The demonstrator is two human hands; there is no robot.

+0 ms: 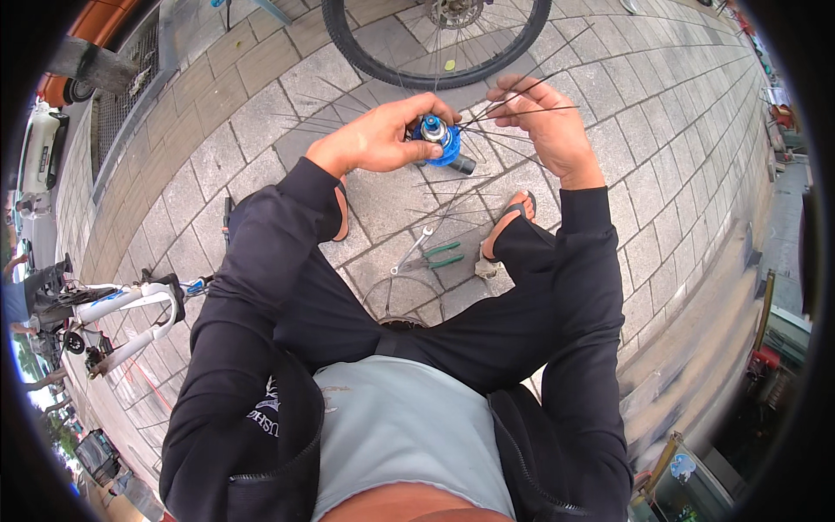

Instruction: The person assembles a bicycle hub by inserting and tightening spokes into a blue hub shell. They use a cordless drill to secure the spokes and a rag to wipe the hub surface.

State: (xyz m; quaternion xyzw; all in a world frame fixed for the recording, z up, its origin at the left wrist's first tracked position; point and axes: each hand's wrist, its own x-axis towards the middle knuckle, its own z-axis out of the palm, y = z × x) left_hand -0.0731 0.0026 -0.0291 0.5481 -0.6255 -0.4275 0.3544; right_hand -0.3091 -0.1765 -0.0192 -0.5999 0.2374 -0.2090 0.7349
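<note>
A blue bicycle hub (450, 146) with a metal axle end is gripped in my left hand (383, 135), thumb across its near side and fingers behind. Several thin dark spokes (557, 109) fan out from the hub toward the right. My right hand (557, 135) is closed on some of them, its fingertips pinching them to the right of the hub. Other spokes spread to the left behind my left hand. Below the hub, more thin spokes lie over the paving between my feet.
On the paving lie a wrench (410, 250) and green-handled pliers (444, 254). A bicycle wheel with a black tyre (439, 82) is at the far side. A white bicycle frame (143, 326) is at the left, and a tree trunk (91, 65) at the upper left.
</note>
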